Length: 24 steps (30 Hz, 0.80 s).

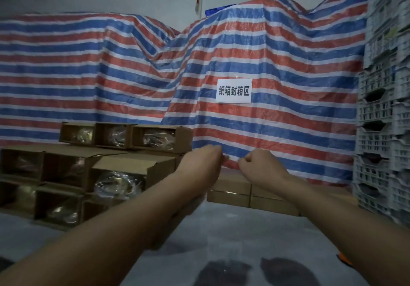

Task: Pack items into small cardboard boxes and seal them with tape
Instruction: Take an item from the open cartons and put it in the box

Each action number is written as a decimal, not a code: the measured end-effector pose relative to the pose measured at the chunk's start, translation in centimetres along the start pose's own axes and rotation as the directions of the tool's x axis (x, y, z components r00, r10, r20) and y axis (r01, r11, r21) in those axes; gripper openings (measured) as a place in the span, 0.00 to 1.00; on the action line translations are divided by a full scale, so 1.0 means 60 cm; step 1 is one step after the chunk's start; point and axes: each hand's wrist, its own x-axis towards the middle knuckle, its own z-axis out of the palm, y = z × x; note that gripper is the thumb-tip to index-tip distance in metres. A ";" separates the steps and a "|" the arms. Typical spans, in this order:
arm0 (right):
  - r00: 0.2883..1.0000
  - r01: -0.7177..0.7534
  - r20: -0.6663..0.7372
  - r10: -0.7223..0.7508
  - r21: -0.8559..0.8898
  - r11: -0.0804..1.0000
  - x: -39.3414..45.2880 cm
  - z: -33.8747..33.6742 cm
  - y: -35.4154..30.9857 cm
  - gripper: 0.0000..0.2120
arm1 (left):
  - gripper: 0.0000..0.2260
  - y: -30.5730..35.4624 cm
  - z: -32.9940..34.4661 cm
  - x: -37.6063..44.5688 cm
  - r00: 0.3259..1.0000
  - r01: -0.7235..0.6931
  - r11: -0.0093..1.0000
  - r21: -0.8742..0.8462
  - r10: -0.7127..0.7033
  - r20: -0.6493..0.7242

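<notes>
Both hands raised mid-frame, closed boxes just beyond and below them.

Open boxes, items inside, stacked at left. Left hand curled, seems to hold nothing; blurred carton-like shape under the forearm, can't tell. Right hand fisted, possibly pinching something, unclear. Closed boxes run lengthwise left-right, nearer the right hand.

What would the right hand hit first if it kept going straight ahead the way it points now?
Probably the striped tarp hanging behind it. The right hand sits above the closed cardboard boxes, though depth is hard to judge.
</notes>
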 end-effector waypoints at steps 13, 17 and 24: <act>0.976 0.176 0.135 -0.172 -0.016 0.984 0.081 0.103 -0.167 0.22 | 0.16 -0.280 -0.105 -0.027 0.920 0.366 0.923 -0.122 -0.379 -0.103; 0.972 0.217 0.101 -0.212 -0.033 0.976 0.130 0.120 -0.197 0.20 | 0.06 -0.345 -0.099 -0.010 0.893 0.441 0.897 0.004 -0.438 -0.101; 0.984 0.176 0.021 -0.175 -0.060 0.982 0.232 0.154 -0.217 0.18 | 0.05 -0.412 -0.057 0.048 0.889 0.419 0.834 0.358 -0.457 0.022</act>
